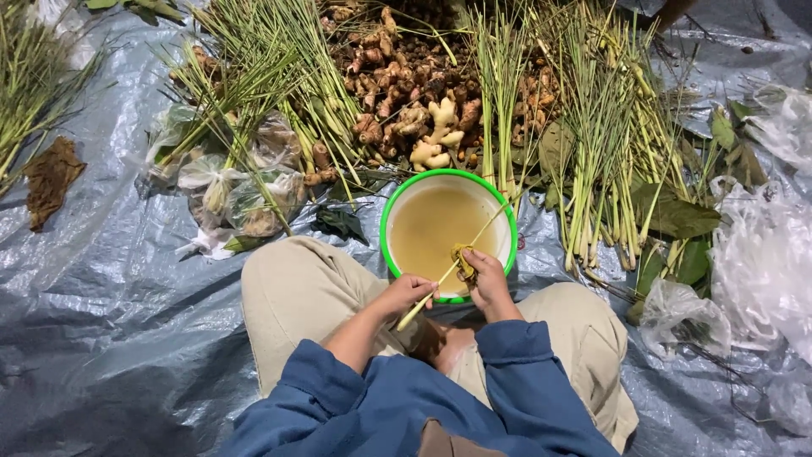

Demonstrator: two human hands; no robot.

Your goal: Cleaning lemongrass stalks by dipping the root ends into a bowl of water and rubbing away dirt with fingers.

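We sat cross-legged on a grey plastic tarpaulin [110, 322], and both our hands met over the near rim of a round, green-rimmed plastic basin of cloudy yellowish water [447, 173]. Our left hand [404, 294] was closed around the pale, thick butt of a long, thin lemongrass stalk [474, 244]. Our right hand [486, 279], just right of the left and slightly farther from us, was pinched shut on a small brownish scrubbing wad [463, 259] pressed against the stalk's middle.

The stalk's long axis ran diagonally: the butt pointed near and left, poking out below our left hand towards the knee, and the thin green end pointed far and right, crossing above the water to the basin's far-right rim. So the stalk lay between the hands, with the left nearer its root end and the right nearer its mid-length.

Beyond the basin lay a heap of knobbly ginger and turmeric roots [414, 93], flanked by bundles of green lemongrass [600, 144]. Knotted clear plastic bags [245, 190] sat far left, and crumpled ones [761, 254] to the right.
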